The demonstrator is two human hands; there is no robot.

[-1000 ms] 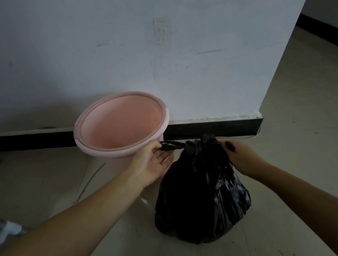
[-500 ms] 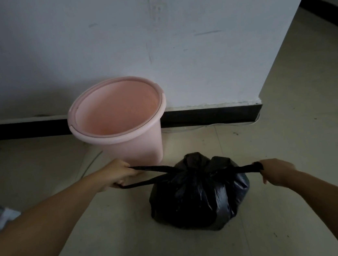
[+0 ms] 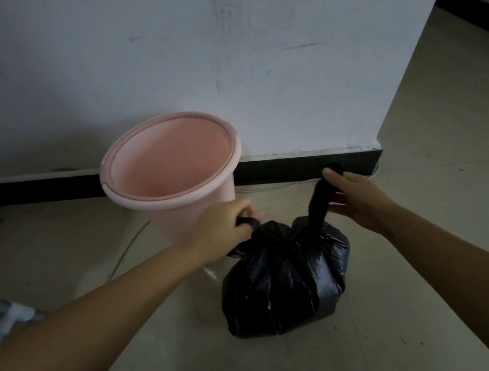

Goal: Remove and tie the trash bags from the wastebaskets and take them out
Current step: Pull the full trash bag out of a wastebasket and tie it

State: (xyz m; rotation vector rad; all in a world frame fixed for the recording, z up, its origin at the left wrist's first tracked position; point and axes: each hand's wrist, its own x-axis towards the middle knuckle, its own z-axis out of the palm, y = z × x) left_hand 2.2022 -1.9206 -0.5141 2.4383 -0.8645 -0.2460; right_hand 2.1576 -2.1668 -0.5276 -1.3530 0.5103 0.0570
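Bag: black trash bag [image 3: 285, 276] on floor [image 3: 409, 334], just right of pink wastebasket [image 3: 172, 163].
Left hand [image 3: 224, 228]: clenched around left bag strap.
Right hand [image 3: 352, 199]: grasping right strap, raised upward.

No text, label, brand, number or sign is being shown legibly anywhere; the wall [image 3: 159, 57] is bearing only scuff marks.
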